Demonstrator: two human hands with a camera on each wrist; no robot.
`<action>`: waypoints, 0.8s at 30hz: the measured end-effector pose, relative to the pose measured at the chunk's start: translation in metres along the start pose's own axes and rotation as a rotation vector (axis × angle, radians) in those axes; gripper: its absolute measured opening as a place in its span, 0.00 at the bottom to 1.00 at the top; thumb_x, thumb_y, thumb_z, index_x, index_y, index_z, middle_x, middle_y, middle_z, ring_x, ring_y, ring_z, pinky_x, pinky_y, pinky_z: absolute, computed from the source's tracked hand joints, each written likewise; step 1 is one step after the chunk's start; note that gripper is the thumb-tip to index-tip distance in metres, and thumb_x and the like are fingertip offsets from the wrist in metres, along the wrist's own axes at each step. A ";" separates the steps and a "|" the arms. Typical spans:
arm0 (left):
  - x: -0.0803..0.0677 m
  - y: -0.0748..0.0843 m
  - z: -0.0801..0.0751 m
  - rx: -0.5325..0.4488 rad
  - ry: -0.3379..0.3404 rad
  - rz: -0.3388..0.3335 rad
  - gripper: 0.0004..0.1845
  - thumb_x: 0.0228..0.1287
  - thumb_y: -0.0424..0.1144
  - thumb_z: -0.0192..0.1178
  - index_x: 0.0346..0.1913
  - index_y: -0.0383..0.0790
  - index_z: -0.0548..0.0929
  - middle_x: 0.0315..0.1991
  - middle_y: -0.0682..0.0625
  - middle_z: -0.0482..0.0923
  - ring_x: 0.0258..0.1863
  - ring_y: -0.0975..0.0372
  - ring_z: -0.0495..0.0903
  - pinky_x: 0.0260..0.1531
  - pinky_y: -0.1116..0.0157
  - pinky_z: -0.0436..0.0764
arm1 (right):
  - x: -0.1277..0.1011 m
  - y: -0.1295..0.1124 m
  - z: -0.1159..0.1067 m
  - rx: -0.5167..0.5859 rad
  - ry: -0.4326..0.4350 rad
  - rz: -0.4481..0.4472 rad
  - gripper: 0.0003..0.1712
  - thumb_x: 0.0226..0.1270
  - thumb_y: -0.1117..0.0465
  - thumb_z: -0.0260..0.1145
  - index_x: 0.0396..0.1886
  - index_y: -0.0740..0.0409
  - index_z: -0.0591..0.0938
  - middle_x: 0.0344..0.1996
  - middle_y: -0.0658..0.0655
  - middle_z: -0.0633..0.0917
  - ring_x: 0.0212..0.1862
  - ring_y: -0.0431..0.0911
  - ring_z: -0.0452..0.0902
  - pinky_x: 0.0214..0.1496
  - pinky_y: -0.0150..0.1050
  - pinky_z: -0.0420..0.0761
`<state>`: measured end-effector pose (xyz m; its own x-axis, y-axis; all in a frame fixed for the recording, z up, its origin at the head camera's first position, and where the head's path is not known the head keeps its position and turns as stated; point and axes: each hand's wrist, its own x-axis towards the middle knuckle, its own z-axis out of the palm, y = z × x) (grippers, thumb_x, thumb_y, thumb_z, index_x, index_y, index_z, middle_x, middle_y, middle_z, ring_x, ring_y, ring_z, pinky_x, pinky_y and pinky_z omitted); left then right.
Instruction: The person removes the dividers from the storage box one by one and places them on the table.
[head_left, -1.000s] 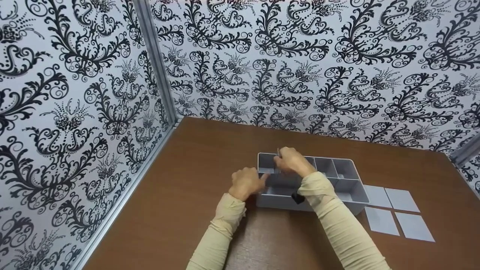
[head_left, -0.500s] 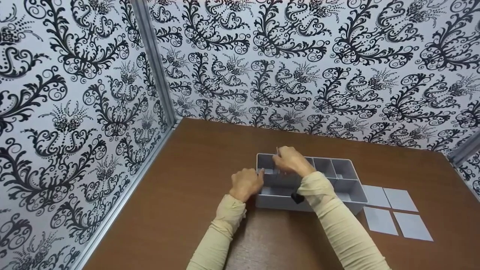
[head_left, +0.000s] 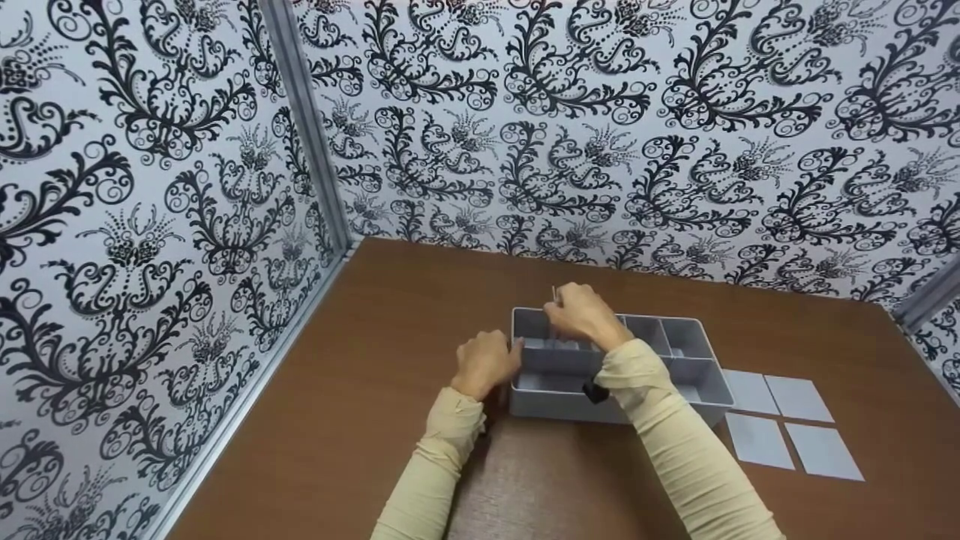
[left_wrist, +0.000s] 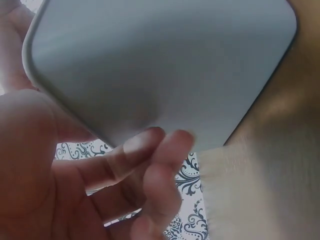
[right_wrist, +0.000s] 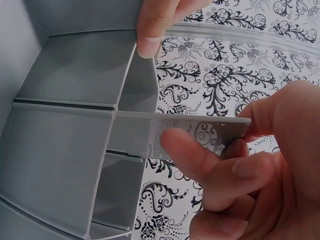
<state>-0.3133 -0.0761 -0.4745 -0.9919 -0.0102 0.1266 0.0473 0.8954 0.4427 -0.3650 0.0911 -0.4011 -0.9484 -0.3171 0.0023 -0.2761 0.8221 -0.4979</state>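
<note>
Right grip (head_left: 587, 312) on upright divider (right_wrist: 197, 122)

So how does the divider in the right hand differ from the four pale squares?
The divider stands upright in the box, sticking up above its rim; the pale squares lie flat on the table beside it. The right hand pinches the divider, while no hand touches the pale squares. Both look thin and flat.
</note>
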 end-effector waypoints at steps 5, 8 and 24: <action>0.000 0.000 0.001 -0.015 0.050 0.024 0.23 0.68 0.55 0.56 0.30 0.39 0.86 0.33 0.40 0.87 0.34 0.46 0.86 0.30 0.49 0.80 | 0.000 0.000 -0.005 -0.010 0.042 -0.022 0.15 0.65 0.56 0.55 0.18 0.50 0.70 0.16 0.50 0.75 0.22 0.46 0.74 0.28 0.40 0.73; 0.000 0.001 0.001 -0.017 0.066 0.033 0.22 0.67 0.55 0.57 0.29 0.40 0.87 0.32 0.40 0.87 0.32 0.46 0.87 0.29 0.49 0.80 | -0.002 -0.004 -0.011 -0.001 0.062 -0.030 0.15 0.64 0.57 0.55 0.17 0.49 0.68 0.16 0.49 0.73 0.22 0.46 0.72 0.28 0.39 0.71; -0.001 -0.001 -0.002 -0.048 0.087 0.056 0.17 0.66 0.52 0.60 0.32 0.42 0.89 0.33 0.41 0.88 0.33 0.47 0.87 0.28 0.49 0.79 | -0.022 -0.006 -0.035 -0.013 0.120 -0.106 0.12 0.61 0.60 0.56 0.18 0.49 0.69 0.18 0.49 0.75 0.22 0.44 0.70 0.28 0.38 0.70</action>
<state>-0.3127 -0.0779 -0.4737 -0.9738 -0.0015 0.2275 0.1097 0.8731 0.4750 -0.3479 0.1098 -0.3685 -0.9254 -0.3442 0.1586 -0.3770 0.7933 -0.4781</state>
